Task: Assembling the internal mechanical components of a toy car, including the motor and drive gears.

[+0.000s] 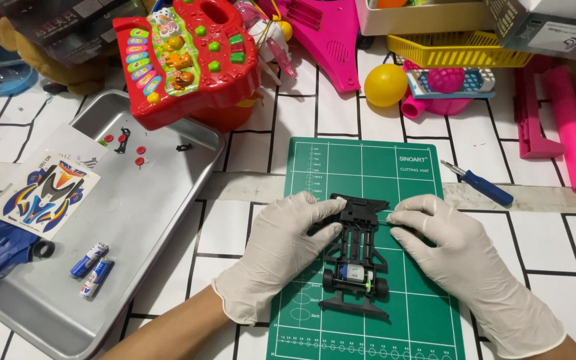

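Black toy car chassis [356, 267] sits on green cutting mat [368, 253], left hand [281, 257] & right hand [461, 260] each w/ grip closed on its front end.

Illumination was bright, even and diffuse, falling from overhead. Shadows were short and soft, lying under the gloved hands and the toy chassis [357, 261]. The metal tray [135, 220] at 9 o'clock showed mild sheen without glare. Focus was sharp at centre; slight softness and distortion appeared at the edges.
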